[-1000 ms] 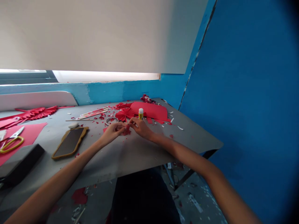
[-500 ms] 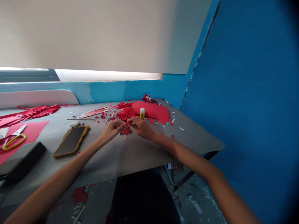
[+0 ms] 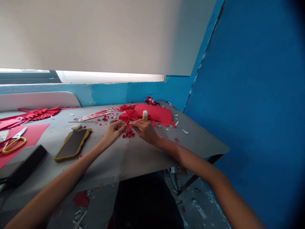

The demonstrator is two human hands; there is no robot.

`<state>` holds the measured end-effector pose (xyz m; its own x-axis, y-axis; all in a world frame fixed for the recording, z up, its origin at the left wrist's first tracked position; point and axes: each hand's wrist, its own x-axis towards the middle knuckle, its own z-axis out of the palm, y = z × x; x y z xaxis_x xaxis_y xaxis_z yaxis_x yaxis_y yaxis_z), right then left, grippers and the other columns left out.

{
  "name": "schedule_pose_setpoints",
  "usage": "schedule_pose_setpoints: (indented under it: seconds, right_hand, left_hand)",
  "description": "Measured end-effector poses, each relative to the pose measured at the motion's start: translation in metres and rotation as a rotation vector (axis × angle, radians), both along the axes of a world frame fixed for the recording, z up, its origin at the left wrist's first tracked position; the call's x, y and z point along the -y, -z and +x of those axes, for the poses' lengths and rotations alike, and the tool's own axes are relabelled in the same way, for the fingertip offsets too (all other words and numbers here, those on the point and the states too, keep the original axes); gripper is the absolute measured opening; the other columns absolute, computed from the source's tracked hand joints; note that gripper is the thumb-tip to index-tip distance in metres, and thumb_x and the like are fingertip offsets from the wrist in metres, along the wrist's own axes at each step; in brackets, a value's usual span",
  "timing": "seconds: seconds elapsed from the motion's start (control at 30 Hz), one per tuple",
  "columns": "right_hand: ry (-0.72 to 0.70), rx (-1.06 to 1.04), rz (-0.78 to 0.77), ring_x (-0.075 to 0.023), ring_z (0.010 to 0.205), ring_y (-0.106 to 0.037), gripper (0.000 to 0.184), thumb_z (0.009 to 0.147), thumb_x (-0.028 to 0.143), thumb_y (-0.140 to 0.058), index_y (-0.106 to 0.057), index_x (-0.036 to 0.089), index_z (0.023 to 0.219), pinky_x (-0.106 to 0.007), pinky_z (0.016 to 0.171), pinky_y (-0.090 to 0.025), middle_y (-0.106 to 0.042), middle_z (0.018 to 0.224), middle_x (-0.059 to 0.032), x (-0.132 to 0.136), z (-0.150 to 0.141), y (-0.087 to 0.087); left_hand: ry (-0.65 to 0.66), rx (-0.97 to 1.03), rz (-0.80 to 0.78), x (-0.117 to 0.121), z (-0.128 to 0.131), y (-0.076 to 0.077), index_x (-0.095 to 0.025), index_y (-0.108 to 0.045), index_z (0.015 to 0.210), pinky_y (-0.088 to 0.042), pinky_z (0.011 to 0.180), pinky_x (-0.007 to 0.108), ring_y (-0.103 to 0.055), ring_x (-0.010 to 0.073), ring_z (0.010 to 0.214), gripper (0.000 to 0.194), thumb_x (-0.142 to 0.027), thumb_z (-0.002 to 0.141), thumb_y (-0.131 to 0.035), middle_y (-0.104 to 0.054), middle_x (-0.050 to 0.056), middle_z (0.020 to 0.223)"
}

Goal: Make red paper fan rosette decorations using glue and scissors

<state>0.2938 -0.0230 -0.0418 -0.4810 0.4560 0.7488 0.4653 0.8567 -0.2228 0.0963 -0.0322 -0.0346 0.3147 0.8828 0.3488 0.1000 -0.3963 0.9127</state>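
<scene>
The left hand (image 3: 111, 133) and right hand (image 3: 145, 131) form a narrow pinch, fingers close together; whether they hold anything cannot be determined. Red scraps (image 3: 128, 133) lie directly below the grip on the table (image 3: 133, 152). A paper rosette (image 3: 128, 116) sits just beyond the grip; a glue stick (image 3: 145, 114) stands just beyond the right hand, against a red sheet (image 3: 158, 113).

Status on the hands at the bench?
Left hand and right hand close together, fingertips at red paper scraps; grip unclear. Pleated red paper rosette just beyond. Glue stick past right hand.
</scene>
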Motion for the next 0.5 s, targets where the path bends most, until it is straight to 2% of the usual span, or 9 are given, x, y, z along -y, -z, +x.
schedule_pose_setpoints:
  seconds: [0.17, 0.27, 0.5]
  right_hand:
    - [0.021, 0.125, 0.075, -0.0209, 0.101, -0.060, 0.026, 0.094, 0.016, -0.047, -0.064, 0.019, 0.113, -0.038, 0.092, -0.040, -0.068, 0.108, -0.0100, 0.003, 0.004, -0.004]
    - [0.014, 0.181, 0.125, -0.0216, 0.103, -0.059, 0.028, 0.096, 0.016, -0.043, -0.064, 0.019, 0.115, -0.040, 0.093, -0.041, -0.067, 0.110, -0.0108, 0.003, 0.005, -0.007]
    - [0.039, 0.371, 0.264, -0.0228, 0.111, -0.055, 0.033, 0.099, 0.018, -0.034, -0.059, 0.018, 0.121, -0.042, 0.094, -0.041, -0.063, 0.120, -0.0106, 0.002, 0.008, -0.013]
  left_hand:
    - [0.042, 0.019, -0.034, 0.002, 0.000, -0.001, -0.013, -0.064, 0.090, -0.057, 0.073, 0.034, -0.070, 0.0219, 0.078, 0.036, -0.047, 0.079, -0.066, -0.073, 0.010, 0.086]
    - [0.023, 0.048, -0.045, 0.003, 0.001, -0.003, -0.013, -0.064, 0.088, -0.057, 0.076, 0.033, -0.070, 0.0223, 0.081, 0.036, -0.048, 0.078, -0.067, -0.073, 0.009, 0.086]
    - [0.016, 0.204, -0.194, -0.005, 0.001, 0.002, -0.012, -0.063, 0.087, -0.056, 0.079, 0.031, -0.071, 0.0207, 0.080, 0.036, -0.045, 0.074, -0.072, -0.074, 0.008, 0.085]
